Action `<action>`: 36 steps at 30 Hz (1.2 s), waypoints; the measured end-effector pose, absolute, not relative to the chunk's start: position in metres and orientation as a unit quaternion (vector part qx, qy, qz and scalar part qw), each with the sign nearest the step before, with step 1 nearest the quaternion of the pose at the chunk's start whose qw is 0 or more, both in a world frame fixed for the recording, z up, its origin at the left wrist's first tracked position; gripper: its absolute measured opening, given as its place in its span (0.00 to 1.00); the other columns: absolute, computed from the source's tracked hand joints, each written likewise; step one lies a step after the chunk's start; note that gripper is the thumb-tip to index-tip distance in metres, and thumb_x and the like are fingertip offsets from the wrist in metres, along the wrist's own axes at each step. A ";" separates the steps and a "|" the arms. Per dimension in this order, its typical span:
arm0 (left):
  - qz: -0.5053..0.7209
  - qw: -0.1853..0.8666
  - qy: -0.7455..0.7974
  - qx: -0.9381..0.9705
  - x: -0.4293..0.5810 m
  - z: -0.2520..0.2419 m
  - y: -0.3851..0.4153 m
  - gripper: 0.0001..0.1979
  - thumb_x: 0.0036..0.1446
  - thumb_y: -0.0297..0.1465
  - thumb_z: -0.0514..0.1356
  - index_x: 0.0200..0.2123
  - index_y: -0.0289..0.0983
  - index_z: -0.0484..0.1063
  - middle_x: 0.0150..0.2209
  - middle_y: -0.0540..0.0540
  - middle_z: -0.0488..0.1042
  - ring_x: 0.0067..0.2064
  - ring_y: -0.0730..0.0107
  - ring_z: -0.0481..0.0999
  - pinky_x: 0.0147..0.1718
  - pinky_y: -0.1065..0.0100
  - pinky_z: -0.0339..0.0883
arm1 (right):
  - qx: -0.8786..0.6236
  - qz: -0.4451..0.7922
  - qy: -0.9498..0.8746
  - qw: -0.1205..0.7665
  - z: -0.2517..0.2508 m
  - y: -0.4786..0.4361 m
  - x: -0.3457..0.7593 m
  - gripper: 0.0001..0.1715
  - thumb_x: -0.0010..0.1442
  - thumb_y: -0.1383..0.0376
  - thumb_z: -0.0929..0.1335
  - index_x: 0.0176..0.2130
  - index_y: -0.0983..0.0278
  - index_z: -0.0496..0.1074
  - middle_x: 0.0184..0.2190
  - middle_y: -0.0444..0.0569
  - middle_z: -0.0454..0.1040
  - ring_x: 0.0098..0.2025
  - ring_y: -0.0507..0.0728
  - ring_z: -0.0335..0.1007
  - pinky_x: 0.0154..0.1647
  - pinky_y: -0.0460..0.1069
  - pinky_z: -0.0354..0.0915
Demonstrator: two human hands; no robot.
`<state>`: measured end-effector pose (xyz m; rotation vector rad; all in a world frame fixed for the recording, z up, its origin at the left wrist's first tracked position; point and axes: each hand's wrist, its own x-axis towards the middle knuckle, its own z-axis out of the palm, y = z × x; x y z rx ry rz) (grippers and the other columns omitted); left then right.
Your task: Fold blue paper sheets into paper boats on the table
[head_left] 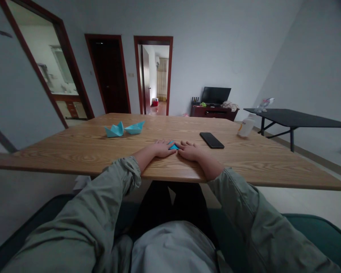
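Note:
A small piece of folded blue paper point(173, 145) lies flat on the wooden table, mostly covered by my hands. From the left, my left hand point(162, 148) presses on it with the fingers stretched out flat. My right hand point(189, 150) lies on its other side, fingers also extended, the thumb close to my left thumb. Only a bit of the paper shows between the two hands. Farther off to the left stand two folded blue paper boats, one boat point(114, 130) beside the other boat point(135, 128).
On the wooden table point(82, 151), a black phone point(211, 140) lies right of my hands. A white bottle point(246, 126) stands near the right edge. Beyond are a black folding table point(298, 117) and a television point(216, 95) on a dark cabinet point(210, 112).

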<state>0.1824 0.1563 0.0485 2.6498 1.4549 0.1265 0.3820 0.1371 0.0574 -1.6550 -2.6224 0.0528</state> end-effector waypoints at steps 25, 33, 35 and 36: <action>0.500 0.461 0.353 0.643 0.178 0.072 0.162 0.27 0.39 0.39 0.71 0.42 0.35 0.69 0.38 0.44 0.75 0.36 0.68 0.75 0.37 0.62 0.69 | -0.508 0.227 -0.737 0.384 0.071 0.141 0.371 0.16 0.61 0.60 0.64 0.42 0.66 0.77 0.37 0.49 0.79 0.38 0.59 0.73 0.41 0.51 0.67; 0.458 0.351 0.358 0.734 0.185 0.069 0.158 0.22 0.39 0.43 0.70 0.29 0.35 0.66 0.27 0.52 0.69 0.30 0.74 0.68 0.33 0.69 0.63 | -0.510 0.299 -0.677 0.438 0.067 0.150 0.375 0.19 0.58 0.54 0.66 0.40 0.65 0.76 0.35 0.49 0.77 0.37 0.58 0.72 0.38 0.50 0.66; 0.445 0.297 0.375 0.757 0.183 0.070 0.156 0.21 0.42 0.46 0.68 0.26 0.35 0.66 0.24 0.54 0.66 0.28 0.75 0.65 0.29 0.71 0.58 | -0.514 0.294 -0.675 0.440 0.066 0.151 0.375 0.19 0.56 0.53 0.67 0.38 0.65 0.75 0.33 0.48 0.76 0.35 0.56 0.71 0.36 0.49 0.65; 0.443 0.270 0.382 0.765 0.182 0.071 0.155 0.21 0.44 0.47 0.67 0.24 0.35 0.66 0.22 0.54 0.64 0.26 0.76 0.63 0.27 0.72 0.56 | -0.518 0.285 -0.673 0.444 0.066 0.152 0.376 0.19 0.54 0.53 0.67 0.37 0.65 0.74 0.32 0.47 0.76 0.34 0.55 0.70 0.35 0.48 0.65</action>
